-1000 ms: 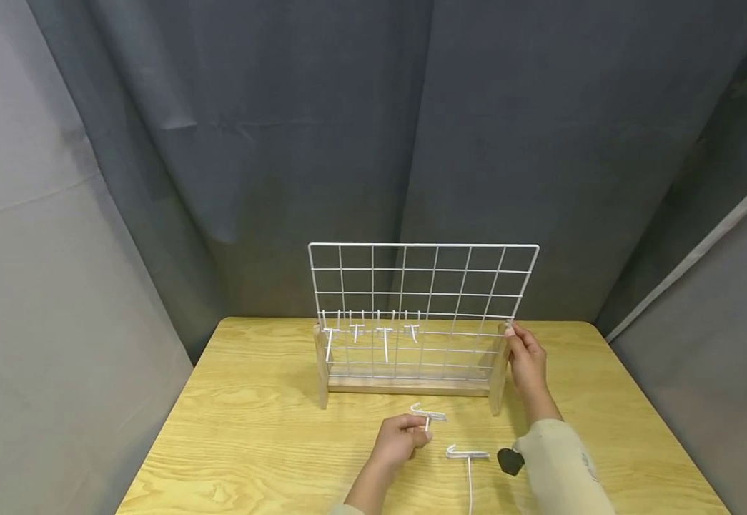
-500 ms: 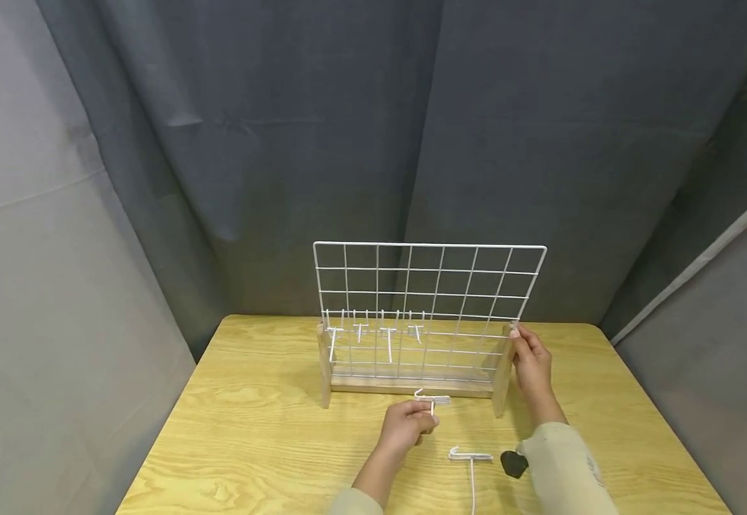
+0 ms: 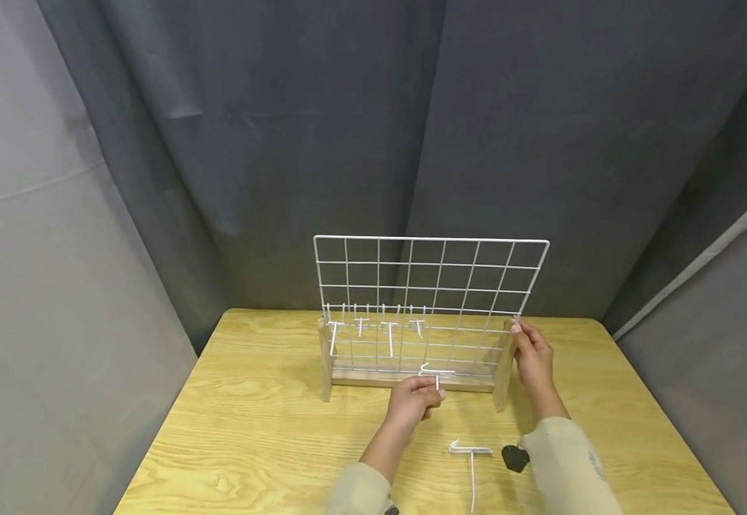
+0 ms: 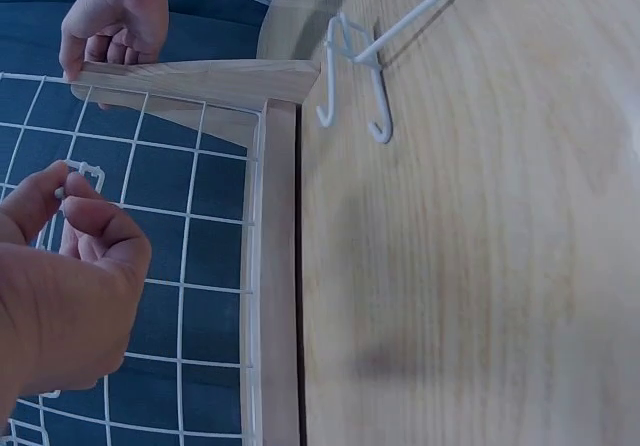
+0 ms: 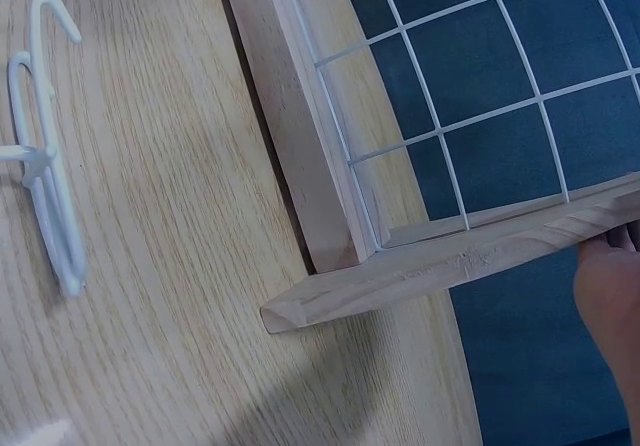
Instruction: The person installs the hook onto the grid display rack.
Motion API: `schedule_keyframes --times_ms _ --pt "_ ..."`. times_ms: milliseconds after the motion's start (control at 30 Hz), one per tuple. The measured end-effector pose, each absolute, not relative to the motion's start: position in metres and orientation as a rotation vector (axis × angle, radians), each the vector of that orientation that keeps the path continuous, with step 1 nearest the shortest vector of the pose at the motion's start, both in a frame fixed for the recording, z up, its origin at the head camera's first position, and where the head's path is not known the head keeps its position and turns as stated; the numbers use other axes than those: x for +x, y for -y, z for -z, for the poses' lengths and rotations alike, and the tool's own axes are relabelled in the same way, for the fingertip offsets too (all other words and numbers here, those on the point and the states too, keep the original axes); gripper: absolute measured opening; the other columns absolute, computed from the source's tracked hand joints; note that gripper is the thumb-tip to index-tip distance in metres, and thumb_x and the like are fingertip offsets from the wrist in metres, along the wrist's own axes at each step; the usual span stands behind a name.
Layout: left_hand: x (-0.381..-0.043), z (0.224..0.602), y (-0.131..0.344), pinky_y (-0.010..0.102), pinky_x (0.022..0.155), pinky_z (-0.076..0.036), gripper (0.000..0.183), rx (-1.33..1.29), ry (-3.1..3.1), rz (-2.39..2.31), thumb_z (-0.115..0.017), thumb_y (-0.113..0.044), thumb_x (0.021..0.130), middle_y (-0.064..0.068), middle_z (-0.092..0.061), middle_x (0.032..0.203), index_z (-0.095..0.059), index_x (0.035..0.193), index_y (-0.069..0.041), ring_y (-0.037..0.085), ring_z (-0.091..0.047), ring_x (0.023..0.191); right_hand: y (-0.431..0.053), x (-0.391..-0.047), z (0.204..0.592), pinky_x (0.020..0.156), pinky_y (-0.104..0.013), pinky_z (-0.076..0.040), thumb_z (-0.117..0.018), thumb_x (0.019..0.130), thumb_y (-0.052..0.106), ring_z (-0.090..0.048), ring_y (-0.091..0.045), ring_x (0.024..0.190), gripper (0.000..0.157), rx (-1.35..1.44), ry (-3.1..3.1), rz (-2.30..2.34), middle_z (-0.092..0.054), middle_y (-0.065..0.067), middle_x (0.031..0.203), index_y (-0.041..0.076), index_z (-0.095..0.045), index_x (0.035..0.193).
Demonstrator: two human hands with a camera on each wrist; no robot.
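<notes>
My left hand (image 3: 410, 402) pinches a white wire hook (image 3: 439, 373) by its prong between thumb and fingers. The hook's crossbar is raised in front of the lower part of a white wire grid panel (image 3: 424, 287). In the left wrist view, the fingertips (image 4: 72, 188) of that hand overlap the grid. My right hand (image 3: 534, 357) grips the top of the right wooden upright (image 3: 503, 368) that supports the panel, its thumb on the near side. Several white hooks (image 3: 389, 336) hang on the grid's left half.
Another white wire hook (image 3: 472, 452) with a long prong lies on the wooden table (image 3: 238, 429), near my right sleeve. A wooden crossbar (image 3: 373, 378) joins the uprights at the bottom. Dark curtains (image 3: 322, 143) stand behind the table.
My left hand has carried its hook forward and slightly right, from above the table up to the lower grid. My right hand has kept its grip on the upright.
</notes>
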State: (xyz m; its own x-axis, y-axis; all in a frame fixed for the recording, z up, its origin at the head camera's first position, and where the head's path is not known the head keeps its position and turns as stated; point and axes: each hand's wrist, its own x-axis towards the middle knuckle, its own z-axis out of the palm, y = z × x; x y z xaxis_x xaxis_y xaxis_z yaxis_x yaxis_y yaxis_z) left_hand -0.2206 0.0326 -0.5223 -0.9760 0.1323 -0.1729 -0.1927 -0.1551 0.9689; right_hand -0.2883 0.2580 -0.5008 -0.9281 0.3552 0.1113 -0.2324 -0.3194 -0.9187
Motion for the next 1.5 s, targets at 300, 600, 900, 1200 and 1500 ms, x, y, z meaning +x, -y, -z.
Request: schedule_keyframes --times_ms 300,600,900,1200,1500 --pt "-0.232 0.511 -0.037 0.016 0.051 -0.041 0.027 -0.152 -1.882 -2.295 -0.07 -0.003 0.078 0.008 -0.065 0.085 -0.063 0.104 0.002 0.01 -0.056 0.066 -0.261 -0.298 0.512 0.085 -0.021 -0.045 -0.052 0.095 0.005 -0.056 -0.009 0.095 0.018 -0.172 1.508 -2.293 -0.062 0.004 0.101 0.004 -0.062 0.109" --pt "-0.238 0.501 -0.046 0.016 0.051 -0.042 0.024 -0.222 -1.855 -2.338 -0.071 -0.003 0.078 0.008 -0.066 0.085 -0.066 0.101 -0.001 0.01 -0.057 0.066 -0.262 -0.297 0.513 0.085 -0.021 -0.044 -0.053 0.095 0.006 -0.056 -0.01 0.098 0.015 -0.159 1.497 -2.297 -0.063 0.003 0.1 0.006 -0.064 0.105" --pt "-0.243 0.49 -0.054 0.013 0.045 -0.037 0.028 -0.243 -1.739 -2.404 -0.07 0.001 0.076 0.005 -0.061 0.076 -0.063 0.103 0.002 0.006 -0.051 0.059 -0.263 -0.294 0.514 0.086 -0.021 -0.044 -0.05 0.095 0.003 -0.056 -0.008 0.097 0.02 -0.223 1.518 -2.307 -0.062 0.004 0.102 0.002 -0.06 0.112" --pt "-0.255 0.48 -0.072 0.013 0.045 -0.035 0.028 -0.345 -1.544 -2.488 -0.067 0.008 0.074 0.003 -0.058 0.069 -0.062 0.101 0.002 0.006 -0.047 0.055 -0.262 -0.294 0.511 0.088 -0.021 -0.043 -0.05 0.096 0.005 -0.055 -0.007 0.099 0.022 -0.209 1.56 -2.283 -0.062 0.006 0.101 0.0 -0.055 0.116" --pt "-0.265 0.468 -0.079 0.012 0.048 -0.035 0.026 -0.468 -1.253 -2.598 -0.069 0.01 0.073 0.005 -0.056 0.077 -0.064 0.094 -0.005 0.007 -0.046 0.06 -0.258 -0.289 0.502 0.083 -0.022 -0.045 -0.05 0.095 0.003 -0.056 -0.007 0.092 0.017 -0.19 1.534 -2.292 -0.062 0.002 0.104 0.005 -0.063 0.106"
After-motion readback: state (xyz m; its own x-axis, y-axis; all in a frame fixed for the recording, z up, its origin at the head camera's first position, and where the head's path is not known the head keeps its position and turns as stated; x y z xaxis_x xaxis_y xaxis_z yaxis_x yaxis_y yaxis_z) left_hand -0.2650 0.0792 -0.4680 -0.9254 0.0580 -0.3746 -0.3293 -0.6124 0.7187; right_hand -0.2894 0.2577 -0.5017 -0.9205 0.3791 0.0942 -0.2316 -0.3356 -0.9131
